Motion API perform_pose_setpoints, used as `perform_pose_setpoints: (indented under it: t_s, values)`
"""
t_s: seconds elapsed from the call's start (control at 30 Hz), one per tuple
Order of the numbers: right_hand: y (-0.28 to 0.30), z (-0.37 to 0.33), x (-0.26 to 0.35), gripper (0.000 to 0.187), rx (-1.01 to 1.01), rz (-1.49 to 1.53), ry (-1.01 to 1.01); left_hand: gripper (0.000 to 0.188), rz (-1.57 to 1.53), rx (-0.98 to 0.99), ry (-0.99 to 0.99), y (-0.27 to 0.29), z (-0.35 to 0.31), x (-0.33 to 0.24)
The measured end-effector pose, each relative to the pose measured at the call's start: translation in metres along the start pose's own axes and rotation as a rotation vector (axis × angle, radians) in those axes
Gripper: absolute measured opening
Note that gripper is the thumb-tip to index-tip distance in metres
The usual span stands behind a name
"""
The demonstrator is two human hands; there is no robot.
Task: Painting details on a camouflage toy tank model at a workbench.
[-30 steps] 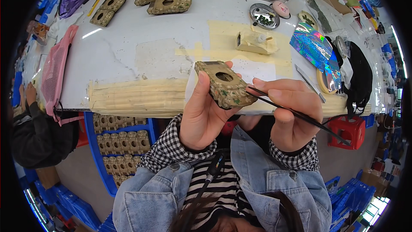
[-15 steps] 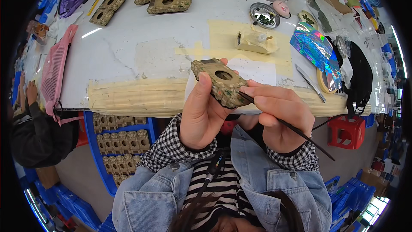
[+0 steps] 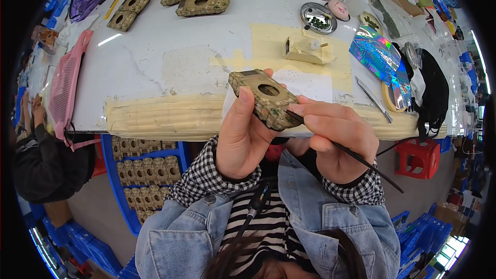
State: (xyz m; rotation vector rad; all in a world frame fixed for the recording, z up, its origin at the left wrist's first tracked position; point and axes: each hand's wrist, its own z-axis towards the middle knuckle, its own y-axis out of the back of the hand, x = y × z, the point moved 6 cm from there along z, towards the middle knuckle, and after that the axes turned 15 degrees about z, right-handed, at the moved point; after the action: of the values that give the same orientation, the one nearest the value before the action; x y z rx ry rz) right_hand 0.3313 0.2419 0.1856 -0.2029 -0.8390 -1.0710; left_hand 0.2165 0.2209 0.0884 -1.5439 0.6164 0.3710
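Left hand point(image 3: 239, 147) grasps camouflage toy tank point(image 3: 269, 105) by sides; right hand point(image 3: 343, 137) pinches black tweezers point(image 3: 369, 164) against near end. Shell likely light, stiff; sides seem safest hold.

Your white table point(image 3: 144, 62) carries camouflaged shells point(image 3: 217, 3) at far left — a round metal dish point(image 3: 312, 14) at far right — and yellowish tape point(image 3: 160, 116) along its near edge.

Assembly workshop, I'd say: matching camouflage model hulls point(image 3: 146, 171) in rows in a blue tray point(image 3: 111, 175) to my left; yellowish tape point(image 3: 155, 119) along my surface point(image 3: 139, 67); red stool point(image 3: 416, 160); a co-worker point(image 3: 57, 163) nearby; blue crates point(image 3: 419, 237) low on my right.
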Motion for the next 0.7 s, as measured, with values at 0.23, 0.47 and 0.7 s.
perform_pose_setpoints:
  t_s: [0.23, 0.47, 0.7]
  values:
    - [0.0003, -0.0003, -0.0001, 0.028, 0.003, 0.008, 0.002, 0.063, 0.020, -0.063, -0.008, 0.0004, 0.0001, 0.0007]
    - [0.0007, -0.0016, -0.0016, 0.028, -0.033, 0.046, -0.007, 0.064, 0.011, -0.034, -0.024, 0.0003, 0.0005, 0.0007]
    - [0.0009, -0.0018, -0.0014, 0.028, -0.031, 0.025, -0.013, 0.064, -0.015, -0.026, -0.026, 0.0009, 0.0002, 0.0019]
